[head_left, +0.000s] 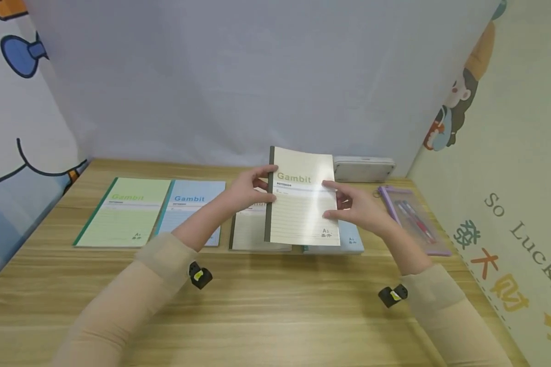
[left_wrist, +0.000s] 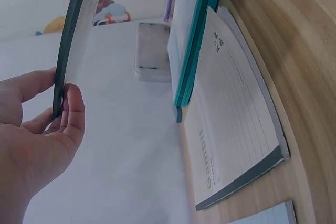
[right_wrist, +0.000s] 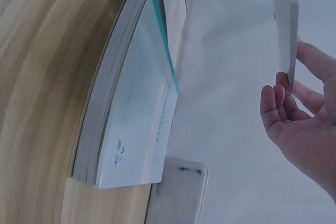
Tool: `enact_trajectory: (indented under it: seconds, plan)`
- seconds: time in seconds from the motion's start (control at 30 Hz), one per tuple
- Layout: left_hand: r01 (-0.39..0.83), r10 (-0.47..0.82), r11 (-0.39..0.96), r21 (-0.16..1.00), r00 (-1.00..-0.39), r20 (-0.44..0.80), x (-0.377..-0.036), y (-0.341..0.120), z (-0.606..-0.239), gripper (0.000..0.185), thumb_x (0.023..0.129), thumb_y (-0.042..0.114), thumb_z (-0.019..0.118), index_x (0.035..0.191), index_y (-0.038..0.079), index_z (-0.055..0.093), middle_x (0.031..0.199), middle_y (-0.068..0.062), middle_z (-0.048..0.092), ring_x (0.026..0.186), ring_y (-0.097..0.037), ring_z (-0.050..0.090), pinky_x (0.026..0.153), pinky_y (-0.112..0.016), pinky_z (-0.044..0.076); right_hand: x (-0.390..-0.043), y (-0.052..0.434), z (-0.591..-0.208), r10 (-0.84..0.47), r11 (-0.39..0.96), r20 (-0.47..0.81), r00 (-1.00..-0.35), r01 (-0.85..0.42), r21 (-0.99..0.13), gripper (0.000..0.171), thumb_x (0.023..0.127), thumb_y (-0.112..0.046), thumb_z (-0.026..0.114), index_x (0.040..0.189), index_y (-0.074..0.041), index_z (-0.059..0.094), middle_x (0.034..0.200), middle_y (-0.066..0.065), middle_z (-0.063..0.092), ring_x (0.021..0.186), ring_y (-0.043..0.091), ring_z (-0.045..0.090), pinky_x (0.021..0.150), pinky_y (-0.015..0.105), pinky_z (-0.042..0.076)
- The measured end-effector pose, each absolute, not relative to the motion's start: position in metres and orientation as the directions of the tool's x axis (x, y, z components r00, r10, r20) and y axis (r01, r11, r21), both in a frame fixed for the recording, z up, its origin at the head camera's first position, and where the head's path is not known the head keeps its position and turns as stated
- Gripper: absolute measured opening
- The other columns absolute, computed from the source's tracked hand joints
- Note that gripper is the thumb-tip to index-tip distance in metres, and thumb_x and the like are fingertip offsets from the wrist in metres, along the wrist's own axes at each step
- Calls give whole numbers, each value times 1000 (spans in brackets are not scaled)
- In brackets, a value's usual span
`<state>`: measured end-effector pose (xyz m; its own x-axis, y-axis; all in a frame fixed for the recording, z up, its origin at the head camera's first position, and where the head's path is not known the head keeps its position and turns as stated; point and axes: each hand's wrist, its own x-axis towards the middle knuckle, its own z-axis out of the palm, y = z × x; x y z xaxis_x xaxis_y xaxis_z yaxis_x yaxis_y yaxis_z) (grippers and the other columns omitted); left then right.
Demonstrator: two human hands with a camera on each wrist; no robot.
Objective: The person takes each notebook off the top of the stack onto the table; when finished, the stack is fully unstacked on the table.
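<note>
A cream "Gambit" notebook (head_left: 303, 209) with a dark spine is held up above the table, cover facing me. My left hand (head_left: 245, 192) pinches its spine edge between thumb and fingers, while my right hand (head_left: 360, 208) grips the opposite edge. Both wrist views show the notebook (left_wrist: 67, 45) edge-on, raised off the surface. Beneath it lies another cream notebook (left_wrist: 236, 114) with a dark spine, partly covered in the head view. Right of that sits a stack of blue notebooks (right_wrist: 139, 103) with teal spines, its upper part hidden from the head view.
A green notebook (head_left: 124, 214) and a blue notebook (head_left: 195, 191) lie side by side on the left. A pale case (head_left: 365, 169) stands at the back against the white cloth. On the right rests a purple-edged zip pouch (head_left: 433, 252) with pens inside, beside the printed wall.
</note>
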<state>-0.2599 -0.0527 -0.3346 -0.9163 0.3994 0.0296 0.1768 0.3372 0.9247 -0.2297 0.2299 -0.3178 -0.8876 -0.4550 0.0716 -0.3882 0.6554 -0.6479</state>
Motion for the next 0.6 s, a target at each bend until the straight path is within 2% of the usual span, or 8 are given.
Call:
enact_trajectory:
  seconds: [0.07, 0.17, 0.4, 0.6]
  plan:
    - [192, 402, 348, 918, -915, 39, -259, -59, -331, 69, 76, 18, 71, 135, 28, 37, 123, 0, 46, 101, -16, 51, 78, -32, 48, -234, 228, -320, -447, 660, 68, -892, -381, -647, 70, 74, -31, 71, 136, -18, 39, 89, 7, 48, 85, 17, 54, 77, 29, 48]
    - [232, 408, 378, 896, -911, 64, -257, -70, -325, 68, 76, 20, 71, 135, 26, 37, 119, 1, 48, 99, -16, 50, 81, -32, 47, -232, 218, -316, -446, 646, 71, -892, -376, -664, 71, 74, -30, 71, 136, -18, 38, 90, 8, 48, 85, 18, 51, 75, 31, 48]
    - [329, 429, 462, 823, -896, 117, -249, -101, -308, 63, 77, 20, 70, 133, 21, 41, 102, -4, 51, 91, -18, 47, 81, -32, 44, -204, 178, -280, -469, 605, 63, -881, -373, -703, 64, 79, -14, 67, 135, -7, 37, 90, 14, 50, 87, 22, 50, 80, 36, 48]
    - [401, 447, 541, 739, -882, 152, -241, -130, -301, 61, 76, 21, 70, 131, 20, 43, 99, -2, 52, 86, -16, 46, 77, -31, 44, -213, 166, -293, -544, 514, 67, -837, -395, -761, 66, 79, -18, 68, 136, -14, 37, 91, 9, 50, 85, 18, 50, 77, 31, 49]
